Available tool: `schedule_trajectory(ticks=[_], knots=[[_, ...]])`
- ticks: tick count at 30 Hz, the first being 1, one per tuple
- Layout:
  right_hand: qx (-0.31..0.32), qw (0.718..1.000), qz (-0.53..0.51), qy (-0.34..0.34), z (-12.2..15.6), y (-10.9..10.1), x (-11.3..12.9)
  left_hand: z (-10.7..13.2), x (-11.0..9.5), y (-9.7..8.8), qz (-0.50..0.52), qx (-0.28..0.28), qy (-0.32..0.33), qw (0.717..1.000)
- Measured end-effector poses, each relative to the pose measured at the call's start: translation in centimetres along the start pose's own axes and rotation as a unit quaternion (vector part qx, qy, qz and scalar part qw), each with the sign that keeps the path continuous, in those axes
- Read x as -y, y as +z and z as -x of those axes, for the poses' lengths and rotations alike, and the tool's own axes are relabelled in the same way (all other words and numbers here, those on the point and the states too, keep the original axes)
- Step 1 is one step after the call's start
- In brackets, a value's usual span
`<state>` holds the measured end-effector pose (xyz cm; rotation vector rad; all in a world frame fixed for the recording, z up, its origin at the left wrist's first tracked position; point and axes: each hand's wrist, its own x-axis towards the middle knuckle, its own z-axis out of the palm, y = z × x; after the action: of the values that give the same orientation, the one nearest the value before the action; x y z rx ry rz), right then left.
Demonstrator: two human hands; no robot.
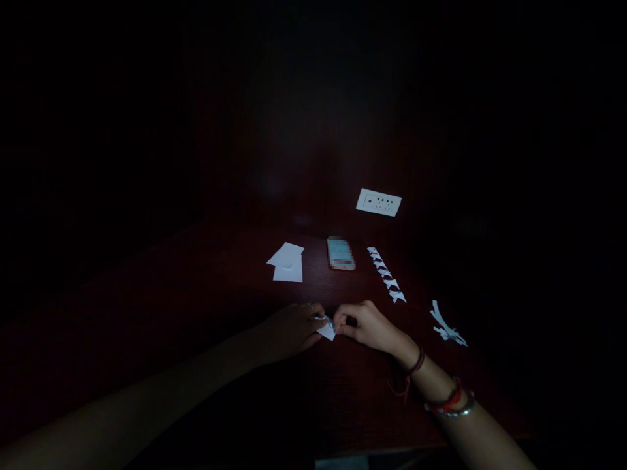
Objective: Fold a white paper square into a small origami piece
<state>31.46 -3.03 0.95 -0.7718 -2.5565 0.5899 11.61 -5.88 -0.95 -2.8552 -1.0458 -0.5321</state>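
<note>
A small folded piece of white paper (326, 331) is between my two hands, low over the dark red table (220, 287). My left hand (300, 326) grips its left side, the thumb below and the fingers above. With thumb and forefinger pinched together, my right hand (357, 323) holds the paper's right edge. Beyond my hands lie overlapping white paper sheets (288, 269). To the right, several small folded paper pieces (386, 274) form a slanting row. The fold's finer details are too dim to make out.
A phone (340, 253) with a lit, blurred screen lies past my hands. Loose white paper strips (445, 326) are heaped at the right. A white socket plate (379, 202) is on the back wall. The table's front edge (382, 450) shows below; the surroundings are very dark.
</note>
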Motion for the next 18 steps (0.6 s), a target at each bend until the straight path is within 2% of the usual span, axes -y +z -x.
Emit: schedule_trajectory(ticks=[7, 12, 15, 18], knots=[[-0.018, 1.000, 0.006, -0.008, 0.0, 0.3, 0.5, -0.3, 0.2, -0.2, 0.007, 0.010, 0.022, 1.000], [-0.022, 0.999, -0.029, -0.001, -0.2, 0.4, 0.7, -0.1, 0.2, -0.1, 0.003, 0.016, 0.008, 1.000], [-0.061, 0.996, -0.043, 0.039, -0.4, 0.6, -0.1, 0.1, 0.4, 0.5, -0.005, 0.003, 0.018, 1.000], [-0.094, 0.987, -0.054, 0.119, -0.6, 1.1, -1.5, 0.3, 0.8, 1.4, -0.023, -0.010, 0.018, 1.000]])
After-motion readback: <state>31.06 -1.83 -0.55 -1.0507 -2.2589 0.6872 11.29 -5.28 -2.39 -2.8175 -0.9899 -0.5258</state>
